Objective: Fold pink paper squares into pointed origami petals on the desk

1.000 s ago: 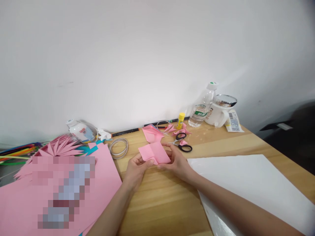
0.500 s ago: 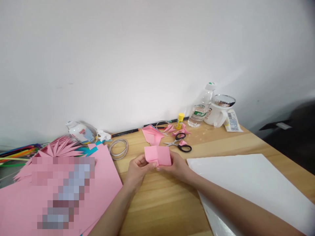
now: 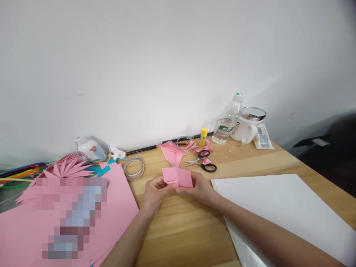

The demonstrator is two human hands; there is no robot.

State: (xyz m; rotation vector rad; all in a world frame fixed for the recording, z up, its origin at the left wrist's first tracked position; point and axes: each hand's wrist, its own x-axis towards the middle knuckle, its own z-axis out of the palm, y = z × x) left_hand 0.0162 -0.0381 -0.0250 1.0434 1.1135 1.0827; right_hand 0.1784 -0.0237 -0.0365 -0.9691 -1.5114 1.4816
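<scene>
A small pink paper (image 3: 184, 177) with a fold down its middle is held up over the wooden table (image 3: 167, 230). My left hand (image 3: 156, 191) grips its left edge, thumb at the lower middle. On the opposite side, my right hand (image 3: 198, 187) pinches the right edge and bottom. Just behind the paper lie more pink paper pieces (image 3: 172, 154) and black-handled scissors (image 3: 205, 162) with their blades slightly apart. A yellow glue stick (image 3: 203, 137) stands behind the scissors.
Large pink sheets (image 3: 119, 200) and pink folded fans (image 3: 65, 168) cover the left. A white board (image 3: 278, 207) lies right, partly under my right forearm. Toward the wall are a water bottle (image 3: 226, 124), a white mug (image 3: 244, 129), a tape ring (image 3: 134, 168), a marker (image 3: 141, 150) and a white bottle (image 3: 90, 150).
The pink paper has tilted and dropped slightly, its crease now sharper. Both hands have shifted only a little and keep their hold.
</scene>
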